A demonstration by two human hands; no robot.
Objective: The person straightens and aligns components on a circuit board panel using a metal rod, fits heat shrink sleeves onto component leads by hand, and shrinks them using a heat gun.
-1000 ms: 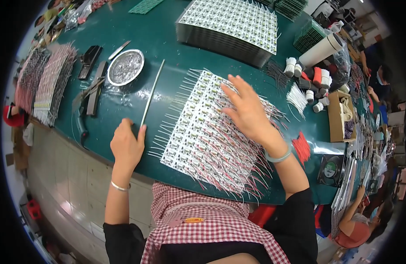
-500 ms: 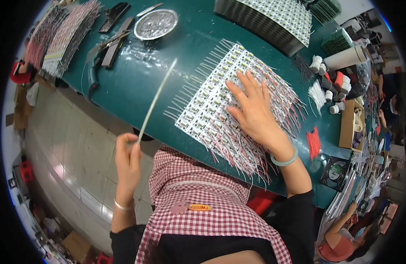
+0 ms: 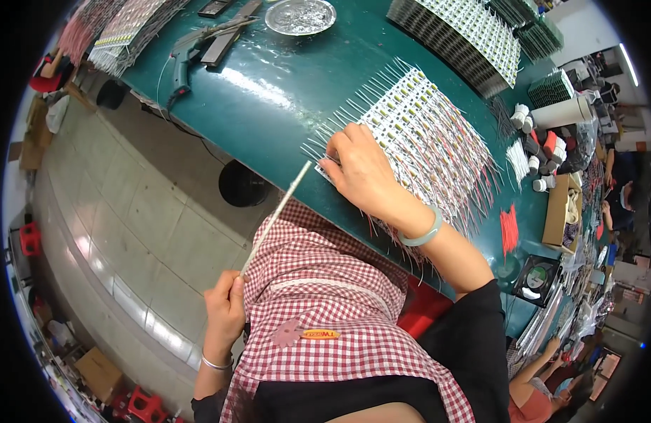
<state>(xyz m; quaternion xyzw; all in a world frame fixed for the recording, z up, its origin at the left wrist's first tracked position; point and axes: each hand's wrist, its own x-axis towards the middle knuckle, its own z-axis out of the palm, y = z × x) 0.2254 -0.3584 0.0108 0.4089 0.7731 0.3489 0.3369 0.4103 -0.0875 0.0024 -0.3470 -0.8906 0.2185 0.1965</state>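
A thin pale strip (image 3: 280, 211) slants up from my left hand (image 3: 225, 310), which is closed round its lower end beside my apron. Its far tip comes close to the near left corner of a panel of small circuit boards (image 3: 403, 116) on the table. Over that corner is my right hand (image 3: 361, 169), with fingers bent and drawn together; what is between them is hidden. Bare pale leads stick out along the panel's left edge. Red and white wires (image 3: 452, 151) cover most of the rest.
The green table (image 3: 269, 127) carries a foil dish (image 3: 301, 17), a soldering gun (image 3: 181, 70) and a tall stack of circuit panels (image 3: 466, 42). Red wires (image 3: 509, 231), a small fan (image 3: 537, 280) and a cardboard box (image 3: 562, 215) lie right. A black bin (image 3: 242, 185) stands below the edge.
My right hand has moved left from the panel's middle to its near left corner, its fingers curling. My left hand has come lower and nearer my apron, with the strip tilted further right.
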